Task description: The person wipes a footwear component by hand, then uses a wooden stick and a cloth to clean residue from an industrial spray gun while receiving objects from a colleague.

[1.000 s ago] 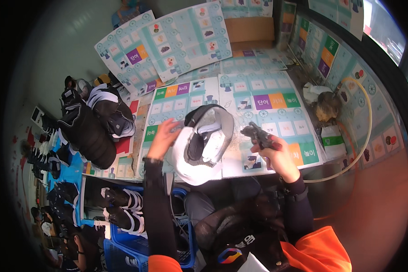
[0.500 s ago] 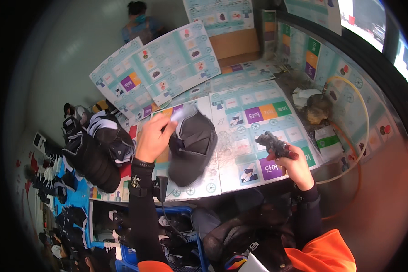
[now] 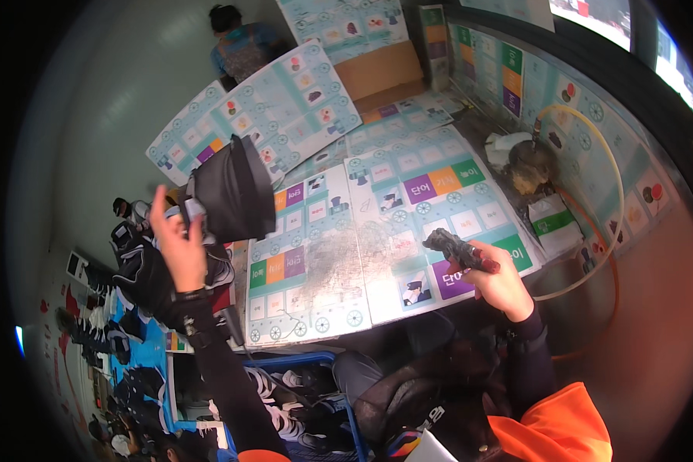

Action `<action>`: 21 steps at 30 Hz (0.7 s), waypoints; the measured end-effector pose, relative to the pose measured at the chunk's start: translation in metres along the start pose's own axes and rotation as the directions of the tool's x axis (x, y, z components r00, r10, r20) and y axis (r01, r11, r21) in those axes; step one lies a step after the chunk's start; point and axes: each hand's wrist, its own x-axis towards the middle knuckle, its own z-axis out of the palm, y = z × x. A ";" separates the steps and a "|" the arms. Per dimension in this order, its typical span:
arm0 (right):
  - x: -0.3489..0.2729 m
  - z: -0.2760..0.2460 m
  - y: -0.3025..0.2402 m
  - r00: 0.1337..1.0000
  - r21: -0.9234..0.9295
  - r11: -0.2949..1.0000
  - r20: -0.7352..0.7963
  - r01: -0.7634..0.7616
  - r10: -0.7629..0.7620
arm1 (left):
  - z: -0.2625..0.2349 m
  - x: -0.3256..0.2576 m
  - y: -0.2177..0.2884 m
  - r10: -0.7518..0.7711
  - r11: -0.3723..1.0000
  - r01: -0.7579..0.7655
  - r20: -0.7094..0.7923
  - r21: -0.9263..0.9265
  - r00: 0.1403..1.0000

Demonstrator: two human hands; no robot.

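Note:
A black cap [image 3: 235, 189] is raised over the left part of the worktable, its crown side facing away from my left hand. My left hand [image 3: 181, 246] pinches its near edge at a pale patch, index finger stretched out; some of the fingers are hidden. Behind that hand stands a stack of black caps [image 3: 141, 269] with pale linings. In my right hand [image 3: 502, 285] is a dark, grimy hand tool [image 3: 456, 248] with a red end, held over the table's right half; its exact kind is unclear.
Printed sheets cover the worktable [image 3: 339, 269], with upright printed boards [image 3: 292, 108] behind it. A yellowish hose [image 3: 620, 185] loops at the right beside a round grimy device [image 3: 533, 163]. A blue basket [image 3: 346, 385] with dark and white items sits below. Another person [image 3: 242, 50] stands beyond.
My left hand has carried the black cap leftward and up off the sheets, turning it over toward the stack. My right hand with the tool has barely moved. The view has shifted slightly.

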 end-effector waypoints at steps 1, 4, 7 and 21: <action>0.000 -0.002 0.002 1.000 -0.005 1.000 -0.002 0.005 -0.005 | -0.013 0.006 -0.005 -0.010 1.000 0.010 0.005 -0.009 1.000; 0.000 -0.001 0.006 1.000 -0.008 1.000 -0.006 -0.017 0.017 | -0.035 0.022 -0.016 -0.184 0.965 0.142 0.183 0.220 0.966; 0.002 0.003 0.007 1.000 -0.030 0.999 0.002 -0.023 0.023 | 0.045 0.009 0.030 -0.016 0.923 -0.174 0.486 0.343 0.874; 0.044 0.064 0.008 0.995 -0.265 0.959 0.051 0.097 -0.087 | 0.282 -0.070 0.019 -0.127 0.931 -0.150 0.683 0.332 0.720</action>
